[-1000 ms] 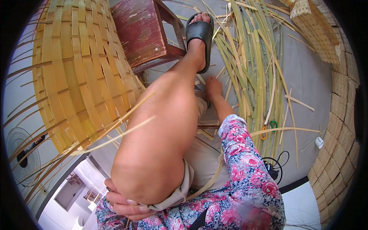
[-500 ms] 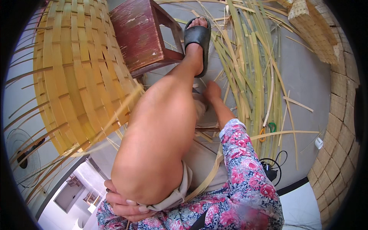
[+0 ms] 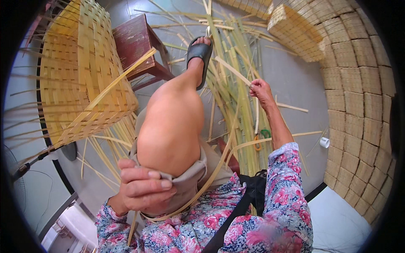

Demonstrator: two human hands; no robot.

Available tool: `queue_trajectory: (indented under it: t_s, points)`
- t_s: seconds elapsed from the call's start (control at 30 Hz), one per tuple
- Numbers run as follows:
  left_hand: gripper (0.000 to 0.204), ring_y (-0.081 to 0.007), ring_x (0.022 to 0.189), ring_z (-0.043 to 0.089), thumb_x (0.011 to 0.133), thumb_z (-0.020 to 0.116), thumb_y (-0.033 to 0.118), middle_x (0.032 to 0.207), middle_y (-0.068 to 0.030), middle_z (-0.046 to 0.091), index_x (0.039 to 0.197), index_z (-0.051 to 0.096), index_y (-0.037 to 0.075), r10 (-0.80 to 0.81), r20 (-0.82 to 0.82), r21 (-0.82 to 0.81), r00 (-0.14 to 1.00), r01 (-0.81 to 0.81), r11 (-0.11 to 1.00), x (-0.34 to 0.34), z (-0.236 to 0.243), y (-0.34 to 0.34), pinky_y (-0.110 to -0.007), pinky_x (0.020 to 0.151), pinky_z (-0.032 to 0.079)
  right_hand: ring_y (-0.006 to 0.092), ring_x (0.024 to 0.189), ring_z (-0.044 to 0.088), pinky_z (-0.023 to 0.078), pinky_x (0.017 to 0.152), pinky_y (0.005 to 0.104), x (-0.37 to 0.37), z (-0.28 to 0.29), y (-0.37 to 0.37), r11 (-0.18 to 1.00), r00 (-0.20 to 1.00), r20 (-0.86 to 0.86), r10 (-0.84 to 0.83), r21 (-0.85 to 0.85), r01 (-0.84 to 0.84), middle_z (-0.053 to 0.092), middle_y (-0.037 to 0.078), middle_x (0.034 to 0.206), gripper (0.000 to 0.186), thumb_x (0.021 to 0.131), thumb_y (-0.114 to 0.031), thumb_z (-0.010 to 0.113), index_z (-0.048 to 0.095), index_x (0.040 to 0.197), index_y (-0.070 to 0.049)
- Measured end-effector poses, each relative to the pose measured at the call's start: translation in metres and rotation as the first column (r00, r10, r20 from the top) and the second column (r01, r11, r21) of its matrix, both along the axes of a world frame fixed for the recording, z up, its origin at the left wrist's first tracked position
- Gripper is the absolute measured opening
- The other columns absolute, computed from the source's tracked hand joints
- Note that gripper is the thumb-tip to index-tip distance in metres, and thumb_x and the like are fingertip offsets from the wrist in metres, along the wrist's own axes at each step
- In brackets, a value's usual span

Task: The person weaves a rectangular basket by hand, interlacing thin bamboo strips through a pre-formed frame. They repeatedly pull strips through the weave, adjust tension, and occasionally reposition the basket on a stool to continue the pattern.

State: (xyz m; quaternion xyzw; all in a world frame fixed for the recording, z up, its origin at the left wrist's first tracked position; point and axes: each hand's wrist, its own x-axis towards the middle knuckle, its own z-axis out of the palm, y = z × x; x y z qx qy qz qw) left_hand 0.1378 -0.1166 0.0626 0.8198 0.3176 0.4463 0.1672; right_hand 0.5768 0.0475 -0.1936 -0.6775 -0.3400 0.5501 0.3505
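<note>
On the right, fingers [image 3: 254, 88] pinch a strip [image 3: 233, 71]

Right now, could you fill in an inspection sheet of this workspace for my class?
Surface: grey floor, strewn with strips.
Job's things: pale bamboo strip; woven bamboo basket at left, loose ends jutting out.
Clutter: pile of bamboo strips; small white cylinder at right.
Grips: right grip closed on the pale bamboo strip; left grip curled by the bare knee, contents unclear.
Cables: thin dark cord, far left.
Surroundings: worn red wooden stool; stacked woven pieces at right.
</note>
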Motion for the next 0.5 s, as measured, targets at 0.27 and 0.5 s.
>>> queue_trajectory:
  t_s: [0.27, 0.5]
  points:
    - [0.028, -0.0252, 0.097, 0.065, 0.082, 0.076, 0.001, 0.115, -0.0121, 0.067, 0.109, 0.073, 0.006, -0.021, 0.287, -0.045, 0.958, 0.036, 0.998, 0.004, -0.005, 0.017, -0.038, 0.078, 0.051, 0.0107, 0.078, 0.06, 0.05, 0.072, 0.0258, -0.017, 0.177, -0.013, 0.892, 0.974, 0.111, 0.196, 0.392, -0.224, 0.062, 0.002, 0.088, 0.006, 0.094, -0.008, 0.062, 0.06, 0.099, -0.004]
    - [0.027, -0.0131, 0.085, 0.069, 0.092, 0.072, 0.004, 0.1, -0.01, 0.07, 0.118, 0.067, -0.001, 0.277, 0.297, -0.405, 0.914, -0.142, 0.903, -0.022, 0.034, 0.013, -0.027, 0.073, 0.057, 0.0083, 0.082, 0.055, 0.047, 0.076, 0.0228, -0.136, 0.307, -0.064, 0.642, 0.829, 0.22, 0.514, 0.542, -0.542, 0.055, 0.0, 0.091, 0.008, 0.096, -0.004, 0.065, 0.059, 0.101, -0.004]
